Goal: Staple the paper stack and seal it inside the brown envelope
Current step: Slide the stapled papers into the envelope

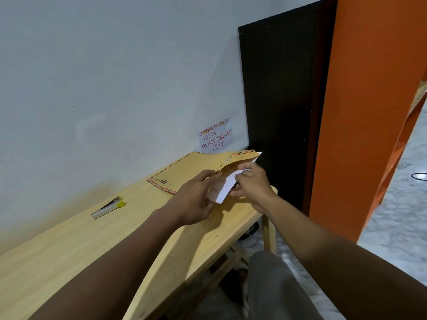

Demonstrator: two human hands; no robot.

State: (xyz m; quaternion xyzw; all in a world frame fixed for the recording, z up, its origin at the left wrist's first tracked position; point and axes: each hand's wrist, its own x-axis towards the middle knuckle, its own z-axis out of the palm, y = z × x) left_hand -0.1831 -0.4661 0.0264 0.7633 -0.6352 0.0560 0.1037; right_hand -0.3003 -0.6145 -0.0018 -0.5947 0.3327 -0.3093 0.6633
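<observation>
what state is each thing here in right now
envelope: on the table, mouth open, flap up
paper: partly inside the envelope
stapler: lying on the table, untouched
left hand: holding the envelope mouth open
right hand: grip on the paper
table: bearing envelope and stapler

Stapler [108, 208] on table [69, 245], left of envelope [184, 172].

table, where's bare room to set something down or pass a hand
The table is bare from the stapler to its near end, and in a strip between the stapler and the brown envelope. The far end is crowded: the envelope lies there, the left hand holds its mouth and the right hand feeds in the paper stack.
</observation>
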